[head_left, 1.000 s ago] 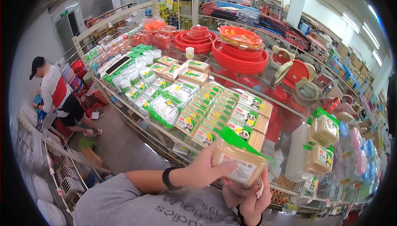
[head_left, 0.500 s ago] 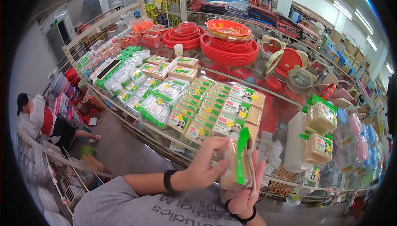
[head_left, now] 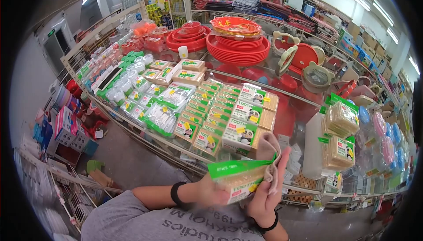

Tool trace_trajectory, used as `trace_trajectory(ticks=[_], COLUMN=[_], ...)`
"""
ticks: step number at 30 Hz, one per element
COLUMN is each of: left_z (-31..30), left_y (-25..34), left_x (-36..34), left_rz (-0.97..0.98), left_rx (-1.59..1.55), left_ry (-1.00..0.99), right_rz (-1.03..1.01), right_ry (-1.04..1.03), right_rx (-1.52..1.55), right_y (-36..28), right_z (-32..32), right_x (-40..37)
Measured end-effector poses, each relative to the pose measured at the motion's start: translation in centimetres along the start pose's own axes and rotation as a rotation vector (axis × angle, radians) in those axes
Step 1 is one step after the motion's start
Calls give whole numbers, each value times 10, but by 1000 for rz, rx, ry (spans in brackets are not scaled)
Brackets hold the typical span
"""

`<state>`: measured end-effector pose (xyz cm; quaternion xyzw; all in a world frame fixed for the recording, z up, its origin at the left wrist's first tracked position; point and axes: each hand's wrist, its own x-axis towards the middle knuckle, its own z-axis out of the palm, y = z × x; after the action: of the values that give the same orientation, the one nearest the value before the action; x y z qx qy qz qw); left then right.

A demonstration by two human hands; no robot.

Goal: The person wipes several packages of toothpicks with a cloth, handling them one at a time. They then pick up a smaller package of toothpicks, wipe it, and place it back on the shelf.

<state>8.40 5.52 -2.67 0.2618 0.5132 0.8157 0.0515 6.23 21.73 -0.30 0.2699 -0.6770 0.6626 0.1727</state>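
My left hand (head_left: 206,192) is closed on the lower left side of a toothpick pack (head_left: 242,182) with a green header, held tilted in front of my chest. In my right hand (head_left: 264,205) is a folded pinkish-beige cloth (head_left: 269,161), pressed against the pack's right end. Just beyond my hands, rows of toothpick packs (head_left: 207,140) with panda labels lie on the glass shelf, with larger packs (head_left: 240,131) beside them. Bags of cotton swabs (head_left: 161,116) lie further left.
Stacked red basins (head_left: 238,51) stand at the back of the shelf. More toothpick packs (head_left: 338,153) hang at the right. A phone-like black-faced object (head_left: 109,78) lies at the left. Pink boxes (head_left: 66,126) stand beyond the aisle floor.
The pack has turned from upright and edge-on to lying sideways, its label facing me. The cloth now shows above my right hand. The person at the left is out of view.
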Motion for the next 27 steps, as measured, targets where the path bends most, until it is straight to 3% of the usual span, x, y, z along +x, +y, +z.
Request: trace_trajectory(ticks=[2,5,6,8,11,14,15,17,20,23,27], left_z=[-6,-32,-28,-19,-3,3,3,-1,-2,0,-3], left_y=[-3,10,13,19,36,40,35,19,17,29,37], left_x=[-2,7,12,24,27,35,36,36,37,41,45], left_rz=[-4,-94,-194,-190,-219,-309,-308,-84,2,-45,-80], left_rx=[-50,394,359,70,-29,104,106,104,49,-43,-121], left_ry=[44,81,240,350,176,290,290,379,425,433,460], right_rz=[62,127,142,110,84,63,51,35,-136,1,-99], right_ry=[3,108,113,102,30,-15,-32,-47,-59,-78,-97], right_rx=[118,137,131,299,188,154,144,136,-118,-79,-139], right_y=[-8,-8,-10,-13,-4,4,6,12,20,10,7], right_z=[1,-3,-3,-5,-10,-7,-6,-6,-11,-16,-25], right_x=[7,5,7,11,8,7,7,6,-7,-12,-10])
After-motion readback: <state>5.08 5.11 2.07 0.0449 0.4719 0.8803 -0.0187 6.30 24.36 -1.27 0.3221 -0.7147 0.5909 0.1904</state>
